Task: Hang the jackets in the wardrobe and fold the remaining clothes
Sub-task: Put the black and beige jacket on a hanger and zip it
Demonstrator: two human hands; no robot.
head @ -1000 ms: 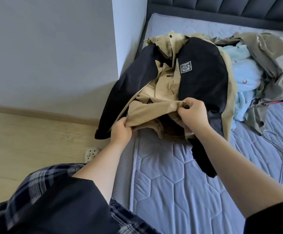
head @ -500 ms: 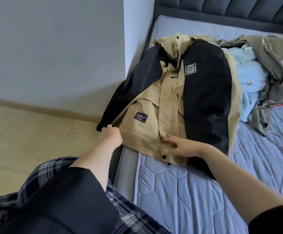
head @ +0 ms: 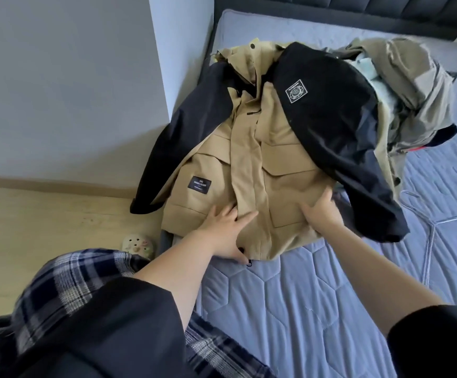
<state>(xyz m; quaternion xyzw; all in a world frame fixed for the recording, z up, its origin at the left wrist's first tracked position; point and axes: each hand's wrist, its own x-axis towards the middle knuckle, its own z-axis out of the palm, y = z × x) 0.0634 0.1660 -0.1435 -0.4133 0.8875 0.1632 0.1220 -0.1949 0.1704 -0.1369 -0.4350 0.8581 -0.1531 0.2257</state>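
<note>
Blue quilted bed [head: 317,309] carries the tan-and-black jacket [head: 251,159] at its near left edge, now spread flatter than before. Left hand [head: 221,227] has moved onto the hem, fingers flat; right hand [head: 321,211] presses its pocket, fingers straight.

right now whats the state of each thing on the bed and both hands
jacket: spread front up, closed, one sleeve off the bed edge
left hand: flat on the jacket hem
right hand: fingers spread, on the jacket pocket
clothes pile: crumpled, unfolded
hanger: lying bare on the mattress
</note>
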